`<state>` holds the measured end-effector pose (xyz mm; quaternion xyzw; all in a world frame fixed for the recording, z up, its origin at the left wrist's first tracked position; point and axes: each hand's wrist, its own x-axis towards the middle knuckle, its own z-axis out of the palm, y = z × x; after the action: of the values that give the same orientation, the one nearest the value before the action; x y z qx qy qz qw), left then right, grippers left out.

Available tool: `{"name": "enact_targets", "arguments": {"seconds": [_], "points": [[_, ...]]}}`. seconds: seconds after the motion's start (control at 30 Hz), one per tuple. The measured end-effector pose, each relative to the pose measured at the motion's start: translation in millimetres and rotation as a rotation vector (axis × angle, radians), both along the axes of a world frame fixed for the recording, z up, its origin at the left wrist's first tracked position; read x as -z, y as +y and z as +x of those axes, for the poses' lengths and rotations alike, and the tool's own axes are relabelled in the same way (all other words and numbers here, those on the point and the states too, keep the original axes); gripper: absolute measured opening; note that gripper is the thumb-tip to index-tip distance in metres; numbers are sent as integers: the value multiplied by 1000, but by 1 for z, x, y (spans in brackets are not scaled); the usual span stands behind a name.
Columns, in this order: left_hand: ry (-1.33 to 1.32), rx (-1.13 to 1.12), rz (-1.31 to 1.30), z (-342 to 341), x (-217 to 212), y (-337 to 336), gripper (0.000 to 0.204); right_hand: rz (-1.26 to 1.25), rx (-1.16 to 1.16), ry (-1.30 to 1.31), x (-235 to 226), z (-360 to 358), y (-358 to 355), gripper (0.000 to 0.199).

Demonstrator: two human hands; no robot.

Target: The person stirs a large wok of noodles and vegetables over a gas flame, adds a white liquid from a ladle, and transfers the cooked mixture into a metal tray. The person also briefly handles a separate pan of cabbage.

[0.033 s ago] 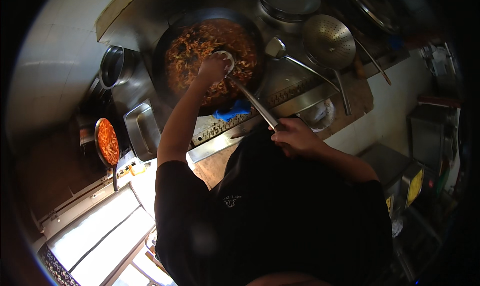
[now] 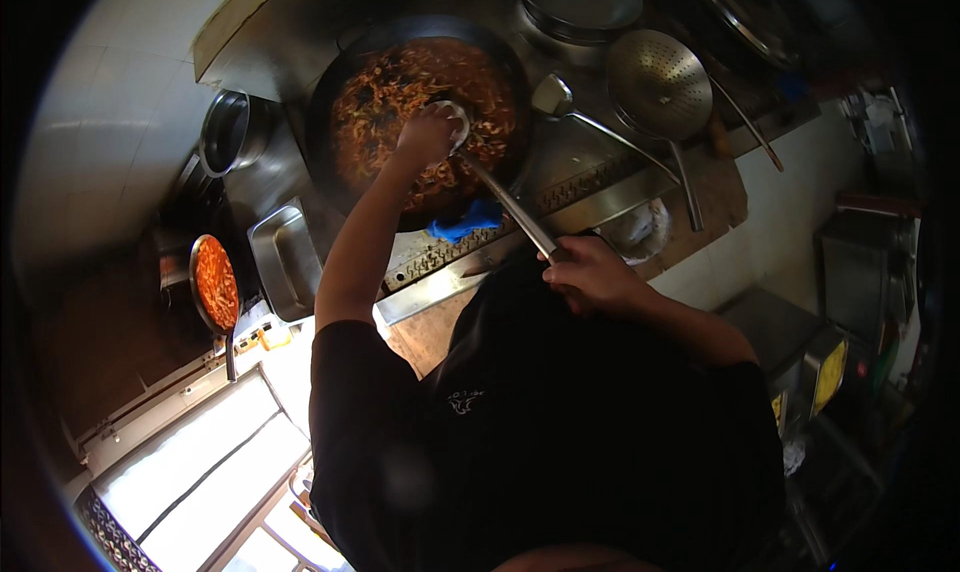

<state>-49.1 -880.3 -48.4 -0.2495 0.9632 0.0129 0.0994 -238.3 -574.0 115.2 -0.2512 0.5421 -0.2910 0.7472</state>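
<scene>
Reaching across the stove, the left hand [image 2: 428,132] hovered over the middle of the big dark wok [image 2: 340,82], its fingers curled in close by the bowl of the ladle [image 2: 455,122]; whether they pinched some of the food or pressed on the bowl could not be told. The right hand [image 2: 590,272] was closed firmly round the far end of the ladle's long metal handle, near the front edge of the stove. The wok sat on the burner and was full of reddish-brown noodles [image 2: 380,102], spread from rim to rim.

Doing this step well probably meant keeping the right grip steady so the long handle did not swing, and letting the bowl stay low in the noodles while the left hand worked beside it. The left forearm passed right over the hot rim, so a light, quick touch seemed wise. A blue cloth [image 2: 465,220] lay at the wok's near edge. To the right rested a second ladle [image 2: 552,94] and a round strainer [image 2: 660,70]; a small pan of red sauce [image 2: 215,282] stood well apart on the left.
</scene>
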Motion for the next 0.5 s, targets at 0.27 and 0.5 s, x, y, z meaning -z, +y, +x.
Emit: {"name": "enact_targets", "arguments": {"seconds": [0.27, 0.5], "points": [[-26, -5, -56, 5, 11, -7, 31, 45, 53, -45, -2, -1, 2, 32], [-43, -91, -99, 4, 8, -4, 33, 55, 161, -85, -4, -1, 7, 32]]}}
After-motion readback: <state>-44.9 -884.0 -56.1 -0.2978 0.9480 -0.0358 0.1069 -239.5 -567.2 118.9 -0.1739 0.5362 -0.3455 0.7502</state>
